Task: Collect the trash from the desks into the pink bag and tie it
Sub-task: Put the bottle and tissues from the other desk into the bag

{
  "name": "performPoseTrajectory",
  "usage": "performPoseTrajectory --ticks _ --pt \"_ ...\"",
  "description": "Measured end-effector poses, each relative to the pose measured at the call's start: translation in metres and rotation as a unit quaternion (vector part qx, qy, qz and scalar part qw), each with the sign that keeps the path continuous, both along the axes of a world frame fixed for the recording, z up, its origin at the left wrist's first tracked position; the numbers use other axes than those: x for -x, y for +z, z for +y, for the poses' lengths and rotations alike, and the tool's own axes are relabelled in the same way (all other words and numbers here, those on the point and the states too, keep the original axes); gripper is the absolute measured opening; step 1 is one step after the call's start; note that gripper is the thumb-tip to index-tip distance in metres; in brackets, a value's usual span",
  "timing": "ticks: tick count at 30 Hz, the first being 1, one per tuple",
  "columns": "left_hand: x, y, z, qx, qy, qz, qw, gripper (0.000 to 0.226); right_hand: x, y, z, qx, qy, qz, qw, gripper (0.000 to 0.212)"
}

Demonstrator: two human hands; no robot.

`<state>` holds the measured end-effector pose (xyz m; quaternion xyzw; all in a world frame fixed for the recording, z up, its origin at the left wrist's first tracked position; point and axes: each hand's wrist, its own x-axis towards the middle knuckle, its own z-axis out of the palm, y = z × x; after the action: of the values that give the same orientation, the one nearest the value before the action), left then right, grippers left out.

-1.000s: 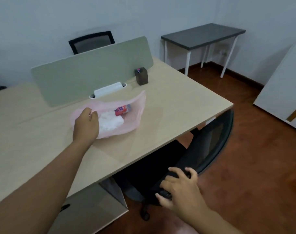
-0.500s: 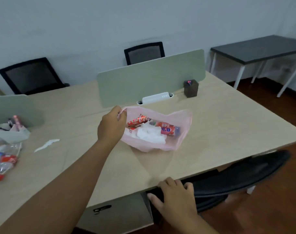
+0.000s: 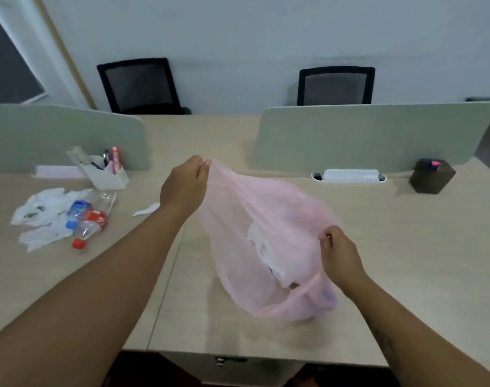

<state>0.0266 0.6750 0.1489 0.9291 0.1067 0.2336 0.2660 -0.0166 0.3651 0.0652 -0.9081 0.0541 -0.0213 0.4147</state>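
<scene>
step: mid-collection, tying not due yet. pink bag (image 3: pixel 266 247) is held up over the desk (image 3: pixel 405 261) with white wads showing inside; blur hides whether its bottom touches the surface. left hand (image 3: pixel 183 188) pinches the far rim and right hand (image 3: pixel 338 252) pinches the near rim, fingers curled on the plastic, mouth stretched between them. trash left on the left side: plastic bottles (image 3: pixel 88 222), crumpled white paper (image 3: pixel 42 210), small white scrap (image 3: pixel 147 210). next move likely needs the bag carried over there and one hand freed to load.
</scene>
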Motion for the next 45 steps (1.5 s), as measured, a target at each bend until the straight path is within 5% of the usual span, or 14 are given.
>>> performPoseTrajectory --ticks 3,6,8,11,14,17,19,22,24,27,33,39,45 --pt "-0.005 -0.003 0.05 0.037 0.04 0.02 0.998 0.042 0.003 0.005 0.071 -0.114 0.111 -0.009 0.987 0.044" --pt "-0.007 0.0 0.084 0.052 0.067 0.009 0.996 0.04 0.013 -0.017 0.136 0.069 0.271 -0.008 0.96 0.092" --pt "-0.006 0.006 0.104 0.042 0.08 0.012 0.996 0.038 0.011 -0.033 0.166 0.099 0.261 -0.059 0.959 0.065" --pt "-0.001 0.013 0.136 0.033 0.107 0.039 0.993 0.037 -0.015 -0.043 0.185 -0.025 0.175 -0.073 0.981 0.006" --pt "0.008 0.003 0.167 0.133 0.094 0.12 0.979 0.037 -0.053 -0.033 0.19 -0.027 0.106 -0.098 0.989 0.009" --pt "0.018 -0.022 0.19 0.286 0.067 0.195 0.936 0.096 -0.084 -0.018 0.19 -0.042 0.042 -0.12 0.991 0.02" --pt "0.015 -0.048 0.209 0.353 0.084 0.184 0.914 0.108 -0.104 -0.014 0.185 -0.012 0.008 -0.119 0.993 0.034" --pt "-0.001 -0.093 0.238 0.364 0.109 0.194 0.905 0.077 -0.121 -0.013 0.183 0.05 -0.029 -0.1 0.993 0.035" --pt "-0.015 -0.122 0.251 0.219 0.091 0.275 0.932 0.057 -0.122 -0.013 0.184 0.068 -0.047 -0.09 0.993 0.034" --pt "-0.047 -0.157 0.262 0.038 0.005 0.344 0.938 0.066 -0.122 -0.017 0.202 0.089 -0.073 -0.085 0.99 0.039" --pt "-0.093 -0.2 0.264 -0.019 -0.012 0.331 0.943 0.036 -0.12 -0.016 0.246 0.096 -0.083 -0.071 0.989 0.033" --pt "-0.063 -0.204 0.293 0.063 0.05 0.242 0.967 0.018 -0.131 -0.01 0.277 0.043 -0.047 -0.102 0.993 0.017" --pt "-0.033 -0.117 0.295 0.223 0.042 0.105 0.968 0.015 -0.136 -0.018 0.294 0.028 0.006 -0.096 0.995 0.016"
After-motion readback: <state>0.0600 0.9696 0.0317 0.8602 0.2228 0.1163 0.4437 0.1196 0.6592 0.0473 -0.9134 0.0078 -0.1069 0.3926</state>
